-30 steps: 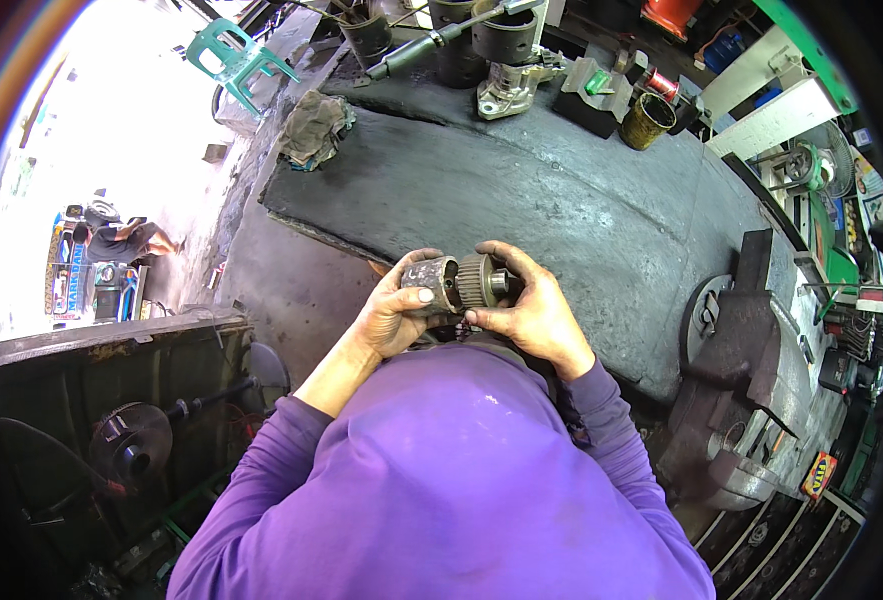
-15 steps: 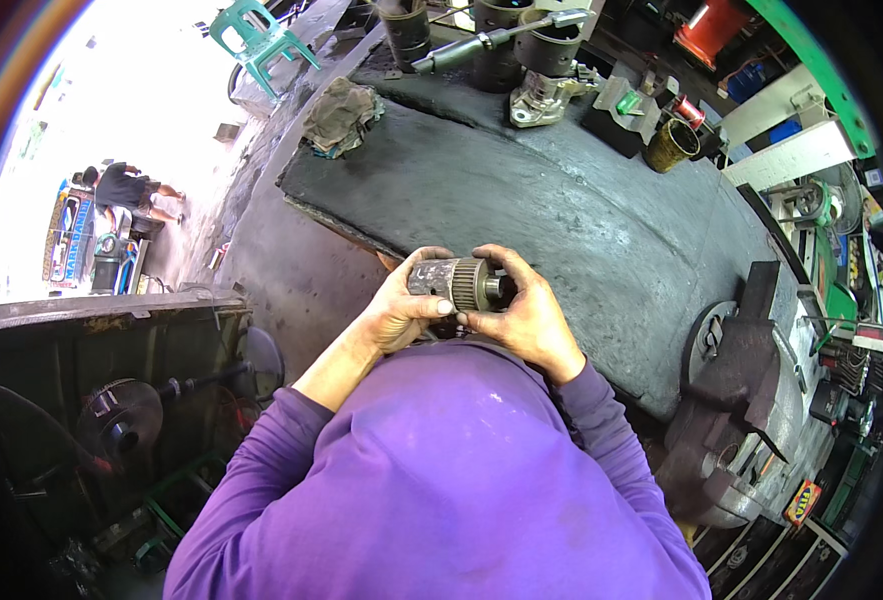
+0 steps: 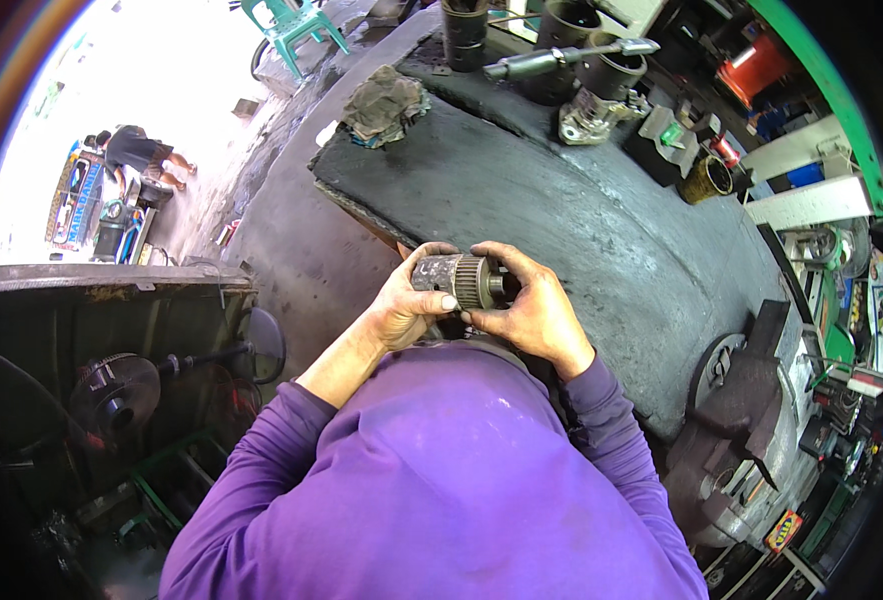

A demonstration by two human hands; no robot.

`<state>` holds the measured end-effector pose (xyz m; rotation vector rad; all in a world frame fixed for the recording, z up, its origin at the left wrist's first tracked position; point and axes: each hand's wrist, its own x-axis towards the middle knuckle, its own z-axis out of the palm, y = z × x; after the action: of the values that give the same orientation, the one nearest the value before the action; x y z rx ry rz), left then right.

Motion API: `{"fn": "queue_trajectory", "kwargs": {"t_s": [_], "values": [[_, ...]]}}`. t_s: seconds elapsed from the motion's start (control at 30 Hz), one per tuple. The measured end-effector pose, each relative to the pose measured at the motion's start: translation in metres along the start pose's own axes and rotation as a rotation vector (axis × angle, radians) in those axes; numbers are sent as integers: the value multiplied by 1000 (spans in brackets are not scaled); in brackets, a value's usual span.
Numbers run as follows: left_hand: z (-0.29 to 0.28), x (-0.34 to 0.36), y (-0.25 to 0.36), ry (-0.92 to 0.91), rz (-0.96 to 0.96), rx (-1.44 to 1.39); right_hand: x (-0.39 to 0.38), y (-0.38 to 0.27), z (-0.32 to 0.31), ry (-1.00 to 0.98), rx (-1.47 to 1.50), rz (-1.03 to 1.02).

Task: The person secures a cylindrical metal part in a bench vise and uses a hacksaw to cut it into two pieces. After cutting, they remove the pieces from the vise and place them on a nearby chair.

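Note:
A cylindrical metal part (image 3: pixel 473 282) is held level in front of my chest, over the near edge of the workbench. It has a smooth, scuffed grey body on the left, a finely ribbed band and a short shaft stub on the right. My left hand (image 3: pixel 408 308) wraps the smooth end, thumb on the near side. Around the ribbed band and stub end curl the fingers and thumb of my right hand (image 3: pixel 539 312). Both hands are stained with dark grime. Fingers partly hide the part's ends and underside.
The dark workbench (image 3: pixel 561 215) carries a crumpled rag (image 3: pixel 384 105), a long-handled metal tool (image 3: pixel 561 62), a metal casting (image 3: pixel 593 118) and a grimy can (image 3: pixel 706 180). A bench vise (image 3: pixel 736 400) stands at right. Fans (image 3: pixel 116 395) are at lower left. A person (image 3: pixel 141 155) bends over at far left.
The view has turned, so the bench and its objects appear farther right. Both hands keep the same hold on the metal part, which has hardly moved. The distant person's posture has changed.

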<state>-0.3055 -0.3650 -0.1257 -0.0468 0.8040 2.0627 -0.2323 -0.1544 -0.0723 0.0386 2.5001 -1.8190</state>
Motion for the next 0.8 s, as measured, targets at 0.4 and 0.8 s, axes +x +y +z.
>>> {"fn": "queue_trajectory", "kwargs": {"t_s": [0.4, 0.8], "values": [[-96, -29, 109, 39, 173, 26, 116, -42, 107, -76, -79, -107], [-246, -111, 311, 180, 335, -54, 307, -125, 308, -315, -11, -284]]}}
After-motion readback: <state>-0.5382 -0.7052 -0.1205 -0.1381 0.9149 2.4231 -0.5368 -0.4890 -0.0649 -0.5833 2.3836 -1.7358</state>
